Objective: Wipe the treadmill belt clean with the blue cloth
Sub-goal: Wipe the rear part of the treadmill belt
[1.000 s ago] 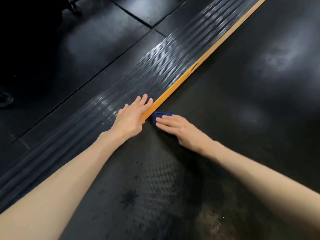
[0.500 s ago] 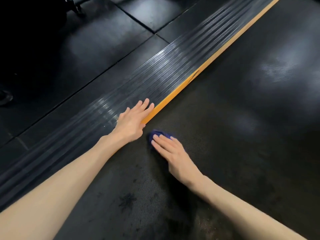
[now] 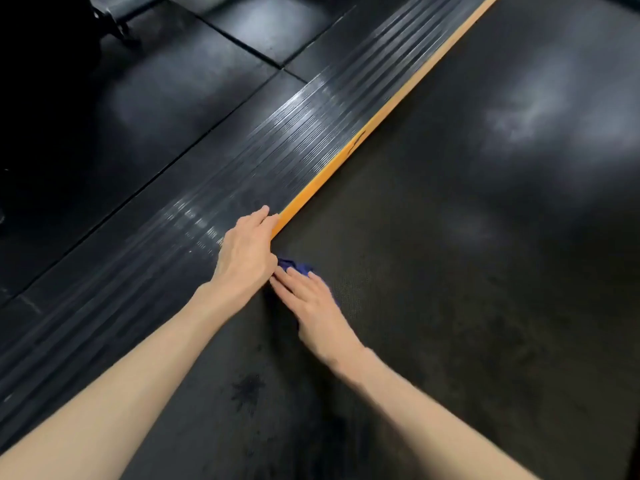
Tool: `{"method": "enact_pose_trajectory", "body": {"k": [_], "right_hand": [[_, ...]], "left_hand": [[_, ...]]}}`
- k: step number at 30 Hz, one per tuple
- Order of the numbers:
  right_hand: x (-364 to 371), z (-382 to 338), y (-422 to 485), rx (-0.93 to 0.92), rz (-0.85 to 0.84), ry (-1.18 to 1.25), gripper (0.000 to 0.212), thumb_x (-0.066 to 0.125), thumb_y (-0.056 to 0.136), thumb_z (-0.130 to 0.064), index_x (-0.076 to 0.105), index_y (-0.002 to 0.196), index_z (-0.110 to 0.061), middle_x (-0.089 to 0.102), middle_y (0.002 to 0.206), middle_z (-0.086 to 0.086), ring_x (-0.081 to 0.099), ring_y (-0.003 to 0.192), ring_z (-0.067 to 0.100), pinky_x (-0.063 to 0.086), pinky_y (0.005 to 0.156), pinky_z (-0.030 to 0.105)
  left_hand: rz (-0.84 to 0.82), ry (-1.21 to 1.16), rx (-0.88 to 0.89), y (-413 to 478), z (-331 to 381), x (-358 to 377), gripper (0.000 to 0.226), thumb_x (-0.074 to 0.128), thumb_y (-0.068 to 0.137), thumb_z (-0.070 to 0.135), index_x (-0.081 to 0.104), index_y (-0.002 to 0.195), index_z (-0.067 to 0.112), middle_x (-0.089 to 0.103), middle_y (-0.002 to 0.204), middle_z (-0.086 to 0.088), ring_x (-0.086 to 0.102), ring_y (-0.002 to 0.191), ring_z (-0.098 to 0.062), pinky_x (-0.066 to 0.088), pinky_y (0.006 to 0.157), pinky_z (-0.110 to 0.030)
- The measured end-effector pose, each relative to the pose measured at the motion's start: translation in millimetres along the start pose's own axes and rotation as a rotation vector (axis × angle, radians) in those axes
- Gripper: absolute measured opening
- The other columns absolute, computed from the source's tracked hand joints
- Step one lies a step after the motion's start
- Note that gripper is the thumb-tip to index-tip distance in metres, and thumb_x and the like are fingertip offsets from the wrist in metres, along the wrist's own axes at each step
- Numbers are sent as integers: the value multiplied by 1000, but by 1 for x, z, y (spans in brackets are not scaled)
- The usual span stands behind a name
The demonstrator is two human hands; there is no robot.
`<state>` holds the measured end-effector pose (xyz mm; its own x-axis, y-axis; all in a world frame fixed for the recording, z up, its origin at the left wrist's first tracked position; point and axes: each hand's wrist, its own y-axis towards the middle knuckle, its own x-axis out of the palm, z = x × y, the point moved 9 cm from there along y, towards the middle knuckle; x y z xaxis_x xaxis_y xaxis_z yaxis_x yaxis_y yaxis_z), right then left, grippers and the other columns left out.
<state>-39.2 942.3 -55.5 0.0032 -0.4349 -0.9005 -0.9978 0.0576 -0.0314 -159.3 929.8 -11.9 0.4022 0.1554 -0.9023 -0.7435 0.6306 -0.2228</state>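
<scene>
While wiping at the left edge of the treadmill belt (image 3: 450,271), braced on ribbed side rail (image 3: 277,150) beside orange strip (image 3: 346,161) with left hand (image 3: 246,251), fingers together. Pressed blue cloth (image 3: 298,266) under straight fingers of right hand (image 3: 313,306), against left hand. Risked sliding off bunched cloth, leaving nearer dark stain (image 3: 247,389) unwiped.

Two bare arms of one person: a long left forearm (image 3: 121,393) ending in the left hand (image 3: 246,252), and a right forearm (image 3: 433,410) ending in the right hand (image 3: 311,306). The fingers are slender.
</scene>
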Motion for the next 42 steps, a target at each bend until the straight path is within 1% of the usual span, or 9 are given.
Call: {"method": "enact_pose_trajectory", "body": {"k": [3,9,14,17,23,30,37,40,42], "right_hand": [[-47,71,-14,-52,123,-106,55,42,76,1,57,129,-7,51,137,13,51,124,30,34,106,36],[-123,231,-61,831,398,-27,63,54,73,11,46,135,1,38,146,19,37,132,37,31,107,40],[-29,72,-50,287,166,-37,71,56,63,13,52,131,-2,53,134,15,51,121,34,37,105,42],[-54,97,-65,21,152,-141,62,36,70,1,57,128,-3,53,136,13,53,121,30,31,106,36],[-116,228,-96,805,421,-62,59,49,67,9,52,125,6,53,128,25,51,115,42,37,99,37],[-26,52,-101,-62,47,-82,74,48,60,9,54,132,-7,50,140,8,46,128,26,29,111,39],[-114,234,-117,827,392,-75,60,49,75,10,47,134,4,42,142,24,41,130,39,29,110,42],[-78,132,-82,443,258,10,52,41,67,2,61,115,1,59,115,22,56,107,41,44,93,43],[-17,38,-98,20,-24,48,58,42,66,5,60,120,-6,57,127,15,52,119,32,36,101,39]], "left_hand": [[107,96,31,-23,-7,-4,66,53,79,-8,38,141,11,37,144,-8,38,126,-30,40,97,-41],[49,203,18,-28,-14,-3,74,53,82,-7,26,147,15,30,150,-2,37,127,-24,46,88,-36],[37,363,-11,-28,-6,3,79,60,83,-1,16,147,12,26,149,-3,40,121,-22,48,80,-34],[29,369,-3,-29,-7,3,80,61,83,-1,15,148,12,24,152,-4,40,123,-23,48,83,-35],[36,316,5,-29,-8,1,76,58,82,-8,22,146,11,31,148,-5,44,116,-24,49,74,-34],[46,346,-62,-31,-6,5,77,63,81,-5,23,145,10,32,147,-6,43,119,-26,50,76,-39],[47,313,2,-28,-13,1,77,57,75,-15,30,141,13,41,140,-7,52,103,-28,38,55,-31],[55,325,1,-28,-11,2,77,62,74,-13,31,139,12,45,135,-8,52,99,-27,36,52,-31],[63,333,-12,-29,-11,4,77,63,74,-12,31,139,12,46,132,-9,51,99,-27,34,51,-30]]}}
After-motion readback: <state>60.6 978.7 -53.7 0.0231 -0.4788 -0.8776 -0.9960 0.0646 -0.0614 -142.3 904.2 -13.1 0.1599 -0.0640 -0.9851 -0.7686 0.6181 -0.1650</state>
